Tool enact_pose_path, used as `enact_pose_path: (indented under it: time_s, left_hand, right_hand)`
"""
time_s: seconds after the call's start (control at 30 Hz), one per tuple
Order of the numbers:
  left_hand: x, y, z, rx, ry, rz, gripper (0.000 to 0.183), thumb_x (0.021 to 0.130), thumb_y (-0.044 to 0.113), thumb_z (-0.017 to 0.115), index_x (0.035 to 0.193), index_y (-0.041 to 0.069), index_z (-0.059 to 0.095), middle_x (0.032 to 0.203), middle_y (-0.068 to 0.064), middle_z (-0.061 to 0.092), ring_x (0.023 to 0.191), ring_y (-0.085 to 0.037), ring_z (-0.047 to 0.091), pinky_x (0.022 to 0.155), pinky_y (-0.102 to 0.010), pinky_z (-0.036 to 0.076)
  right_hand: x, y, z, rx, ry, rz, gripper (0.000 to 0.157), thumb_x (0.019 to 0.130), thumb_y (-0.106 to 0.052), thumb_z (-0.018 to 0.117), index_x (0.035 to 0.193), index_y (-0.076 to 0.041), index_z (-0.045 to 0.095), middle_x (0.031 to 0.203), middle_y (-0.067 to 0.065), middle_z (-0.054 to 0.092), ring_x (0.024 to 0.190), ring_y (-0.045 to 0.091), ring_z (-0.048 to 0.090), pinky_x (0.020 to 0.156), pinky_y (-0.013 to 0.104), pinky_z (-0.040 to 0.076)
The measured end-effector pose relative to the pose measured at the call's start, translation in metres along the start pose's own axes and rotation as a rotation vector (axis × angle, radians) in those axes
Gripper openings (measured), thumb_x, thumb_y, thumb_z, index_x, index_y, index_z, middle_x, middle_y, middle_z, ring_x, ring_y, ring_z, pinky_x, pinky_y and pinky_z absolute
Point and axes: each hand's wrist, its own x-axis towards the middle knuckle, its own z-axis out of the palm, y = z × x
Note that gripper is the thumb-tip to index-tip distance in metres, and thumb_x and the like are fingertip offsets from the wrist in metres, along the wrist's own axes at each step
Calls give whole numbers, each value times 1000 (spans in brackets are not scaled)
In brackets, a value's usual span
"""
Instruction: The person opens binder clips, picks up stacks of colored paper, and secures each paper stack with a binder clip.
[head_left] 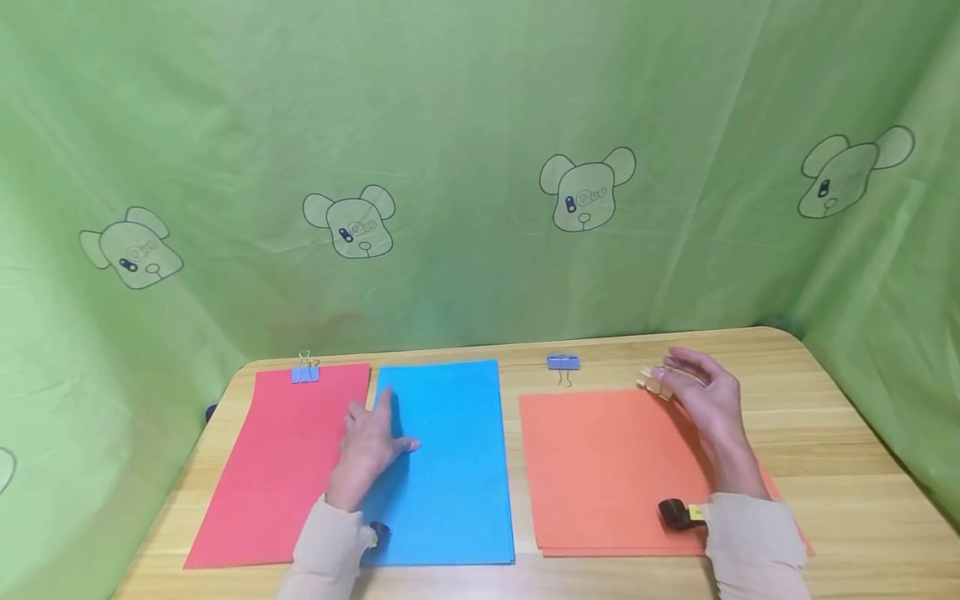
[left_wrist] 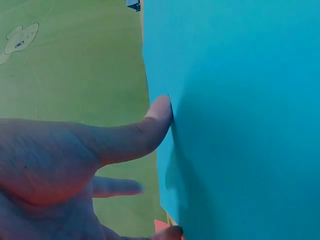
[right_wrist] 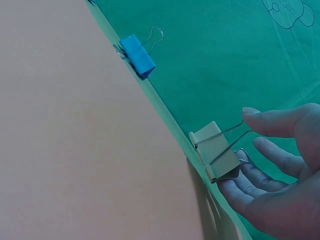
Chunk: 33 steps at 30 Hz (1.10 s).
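R hand (head_left: 710,402) pinching cream clip (right_wrist: 216,152), L hand (head_left: 371,439) splayed, blue clip (head_left: 563,363) nr orange ppr (head_left: 611,475)

Cream binder clip (right_wrist: 219,149), pinched near orange sheets (head_left: 615,475), blue sheets (head_left: 459,475) lying flat

1. Middle paper (head_left: 450,483) lies on the table (head_left: 840,467); left paper (head_left: 270,475) sits just beside it at nine o'clock, right paper (head_left: 600,475) near it at three.
2. The fastened clip (head_left: 305,375) is on the left paper's twelve o'clock edge.
3. The loose clip (head_left: 563,362) lies on the table, at eleven o'clock from the right paper.
4. The held clip (head_left: 654,382), in the right hand (head_left: 711,400), is by the right paper's twelve o'clock edge.
5. The left hand (head_left: 371,439) is at the middle paper's ten o'clock edge.
6. The curtain (head_left: 465,283) hangs behind the table at twelve o'clock.
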Motion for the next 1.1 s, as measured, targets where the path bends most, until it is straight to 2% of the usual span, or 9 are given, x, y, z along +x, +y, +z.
enact_pose_path:
  time_s: [0.1,0.23,0.4,0.6,0.87,1.03,1.1]
  left_hand:
    - [0,0,-1,-17,13,-10,110,76,25,93,162,14,26,120,-31,42,104,-43,48,71,-49,49]
    - [1,0,-2,-9,20,-19,112,75,27,94,162,14,25,115,-28,42,101,-42,48,69,-48,49]
    - [1,1,-4,13,15,-19,110,75,30,93,161,10,28,116,-30,45,105,-45,49,77,-55,50]
    - [1,-2,-5,26,-2,-25,108,77,31,92,160,4,27,126,-34,46,115,-51,48,88,-63,49]
    - [2,-6,-3,-66,51,-4,126,72,23,95,165,11,11,127,-33,41,96,-45,55,78,-54,53]
    - [3,-9,-3,-83,22,-11,127,74,22,94,165,8,6,130,-35,44,105,-47,54,88,-58,52]
    - [4,-9,-2,-86,15,-12,127,75,22,94,164,4,6,123,-33,51,107,-47,55,90,-57,52]
  right_hand:
    - [0,0,0,-7,0,6,48,91,-12,80,134,-17,59,116,-10,63,98,0,64,80,17,55]
    - [1,1,-1,-15,-1,16,49,91,-12,80,135,-17,59,118,-9,62,98,0,63,80,16,55]
    - [1,1,0,-17,-3,18,48,91,-13,80,134,-18,59,117,-9,63,98,-1,64,81,16,55]
    - [0,1,0,-25,-7,15,49,90,-15,81,134,-17,60,119,-8,63,98,-2,64,80,15,54]
    - [1,2,1,-27,-3,1,46,90,-15,82,131,-17,62,119,-5,64,96,-2,64,79,15,54]
    - [0,2,2,-42,-3,-2,45,90,-17,82,131,-17,62,119,-5,64,97,-2,64,78,14,54]
    - [0,2,2,-48,-4,0,46,90,-17,82,131,-17,62,119,-5,64,97,-2,63,78,14,54]
